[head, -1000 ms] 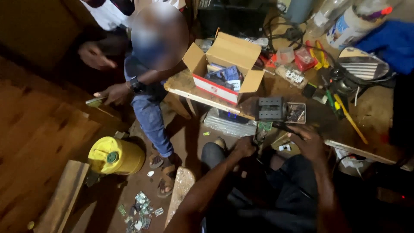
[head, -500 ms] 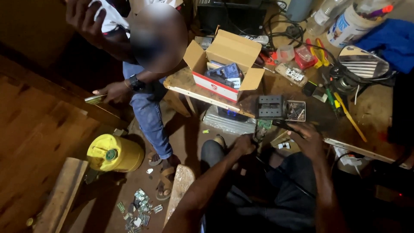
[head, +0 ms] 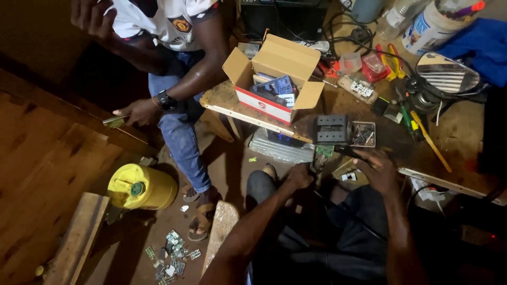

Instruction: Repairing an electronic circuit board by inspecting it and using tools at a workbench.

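Dim and cluttered, the workshop holds a worn wooden bench (head: 465, 142) above a reddish dirt floor. At the bench's near edge the left hand (head: 299, 176) is curled shut around the lower end of a small green circuit board (head: 322, 152), which stands up from the fist and reaches just under a dark grey block-shaped part (head: 332, 128) at the table edge. The right hand (head: 377, 168) sits just to the right of the board, fingers bent and pinched onto a thin dark tool (head: 346, 151) whose tip points left toward the board; how firmly it grips cannot be told.

Touching the grey block on its right is a small open tray of tiny parts (head: 363, 134). Farther out on the bench lie a yellow-handled tool (head: 430, 140), a green-handled screwdriver (head: 405, 117), a round mirror (head: 446, 74) and a blue cloth (head: 483, 42). An open cardboard box (head: 277, 60) with dark and blue items inside sits on a lighter wooden top (head: 224, 100) to the left.

Beyond it another person sits in jeans (head: 179, 137), wearing a wristwatch (head: 165, 100), one hand holding a small flat piece (head: 115, 122). On the floor stand a yellow jerrycan (head: 142, 187) and a scatter of small circuit boards (head: 171, 256).
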